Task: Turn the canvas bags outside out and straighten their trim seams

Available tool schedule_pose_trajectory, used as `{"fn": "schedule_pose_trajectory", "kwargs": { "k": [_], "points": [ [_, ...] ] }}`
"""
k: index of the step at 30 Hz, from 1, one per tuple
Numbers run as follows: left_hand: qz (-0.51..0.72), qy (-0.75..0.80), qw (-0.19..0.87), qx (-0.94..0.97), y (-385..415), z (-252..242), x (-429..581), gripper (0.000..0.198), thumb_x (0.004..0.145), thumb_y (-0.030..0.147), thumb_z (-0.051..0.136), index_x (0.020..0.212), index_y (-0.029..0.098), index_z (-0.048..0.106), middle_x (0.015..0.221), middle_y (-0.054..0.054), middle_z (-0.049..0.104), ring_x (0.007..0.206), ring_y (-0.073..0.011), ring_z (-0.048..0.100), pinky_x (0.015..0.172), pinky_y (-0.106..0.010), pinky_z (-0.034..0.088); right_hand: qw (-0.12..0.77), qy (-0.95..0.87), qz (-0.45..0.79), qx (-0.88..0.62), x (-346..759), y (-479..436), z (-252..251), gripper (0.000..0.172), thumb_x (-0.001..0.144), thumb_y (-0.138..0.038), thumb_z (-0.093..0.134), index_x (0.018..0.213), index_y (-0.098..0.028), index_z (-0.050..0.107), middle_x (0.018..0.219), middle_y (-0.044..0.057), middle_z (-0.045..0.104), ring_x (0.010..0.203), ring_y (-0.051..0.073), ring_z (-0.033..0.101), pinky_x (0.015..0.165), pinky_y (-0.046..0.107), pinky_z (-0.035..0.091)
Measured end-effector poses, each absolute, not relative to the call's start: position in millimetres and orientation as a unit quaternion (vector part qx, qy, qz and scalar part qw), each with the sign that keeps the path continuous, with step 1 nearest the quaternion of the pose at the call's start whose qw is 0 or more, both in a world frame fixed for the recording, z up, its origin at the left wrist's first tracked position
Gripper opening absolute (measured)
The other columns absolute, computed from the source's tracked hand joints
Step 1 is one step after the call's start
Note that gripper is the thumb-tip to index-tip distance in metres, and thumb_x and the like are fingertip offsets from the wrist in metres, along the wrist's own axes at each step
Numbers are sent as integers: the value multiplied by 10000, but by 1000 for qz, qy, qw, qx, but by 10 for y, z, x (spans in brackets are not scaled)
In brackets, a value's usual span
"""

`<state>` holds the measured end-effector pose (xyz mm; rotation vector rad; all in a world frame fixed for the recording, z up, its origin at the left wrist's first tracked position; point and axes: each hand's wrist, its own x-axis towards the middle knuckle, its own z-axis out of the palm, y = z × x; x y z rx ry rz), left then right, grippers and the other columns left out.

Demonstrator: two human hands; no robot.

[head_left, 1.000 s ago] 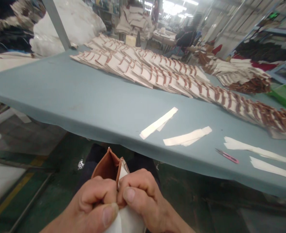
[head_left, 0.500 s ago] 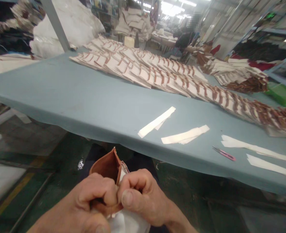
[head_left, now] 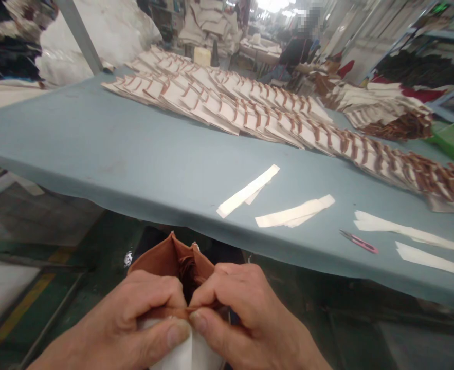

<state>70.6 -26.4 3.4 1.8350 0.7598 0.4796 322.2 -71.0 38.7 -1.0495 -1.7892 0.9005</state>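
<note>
A brown and white fabric piece (head_left: 155,259) is held low in front of me, below the table's front edge. My left hand (head_left: 134,313) pinches its near brown edge between thumb and fingers. Right beside it, my right hand (head_left: 242,308) pinches the same edge, the two thumbs almost touching. Beyond the fingers the brown part stands open with peaked corners, and dark brown strands show inside. White cloth hangs under the thumbs.
Paper strips (head_left: 248,191) and pink thread snips (head_left: 359,241) lie near the front edge of the blue-green table (head_left: 95,154). Overlapping rows of cream and brown pieces (head_left: 227,109) run behind them. A person (head_left: 294,54) is in the background.
The brown piece has opened wider, showing its inside. My hands have turned so both thumbs lie on the near edge, and the right hand has shifted slightly right.
</note>
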Motion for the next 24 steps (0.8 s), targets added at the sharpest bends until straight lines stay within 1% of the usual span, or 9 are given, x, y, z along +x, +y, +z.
{"fn": "schedule_pose_trajectory", "kwargs": {
  "k": [3,5,7,10,12,15,18,20,24],
  "points": [
    [174,338,514,769,-252,69,602,617,1088,807,623,839,245,675,771,42,633,693,-151,551,627,-254,439,438,-755,284,-397,3230,-692,382,240,1159,-274,662,933,-220,722,769,-27,796,674,115,682,697,257,509],
    [152,332,528,766,-244,76,552,629,1057,840,636,851,247,677,818,31,681,743,-167,597,685,-257,488,432,-778,247,-383,3228,-674,361,257,1179,-269,629,942,-215,711,759,-30,799,638,110,674,652,267,492],
    [134,330,530,770,-235,68,547,581,1112,742,604,818,245,667,792,34,682,721,-162,582,714,-259,496,424,-795,207,-381,3220,-662,347,294,1199,-254,590,934,-208,708,745,-31,794,602,107,645,619,282,477],
    [136,348,507,777,-224,55,593,517,1136,600,574,768,245,653,727,45,651,660,-148,533,669,-251,461,415,-813,132,-387,3203,-669,349,404,1216,-234,540,843,-203,691,680,-32,756,542,109,568,583,308,450],
    [145,354,496,780,-219,66,621,473,1102,574,617,760,248,645,714,48,644,668,-148,553,651,-244,453,406,-818,89,-399,3192,-690,368,460,1220,-216,527,788,-203,685,643,-31,727,532,114,539,579,315,441],
    [137,343,498,784,-208,110,638,433,1096,555,625,792,249,663,746,35,685,719,-165,610,679,-249,481,385,-823,55,-415,3179,-727,405,476,1211,-181,527,768,-199,700,618,-33,688,540,128,514,569,328,426],
    [125,337,503,786,-209,139,649,491,1140,567,562,786,247,679,741,24,697,697,-166,609,658,-259,474,373,-827,46,-419,3166,-745,415,479,1199,-162,532,752,-194,702,607,-33,662,547,134,511,555,338,421],
    [122,339,495,791,-223,139,655,498,1149,549,564,772,247,684,716,28,680,664,-158,589,638,-260,456,387,-823,57,-411,3167,-745,399,459,1192,-161,539,765,-190,705,617,-32,684,546,128,529,562,332,438],
    [125,311,474,815,-248,141,648,448,1171,475,577,805,256,714,719,40,688,648,-148,584,675,-261,476,432,-796,178,-384,3205,-751,367,279,1109,-153,596,866,-196,725,690,-36,764,552,107,586,578,284,456]
  ]
}}
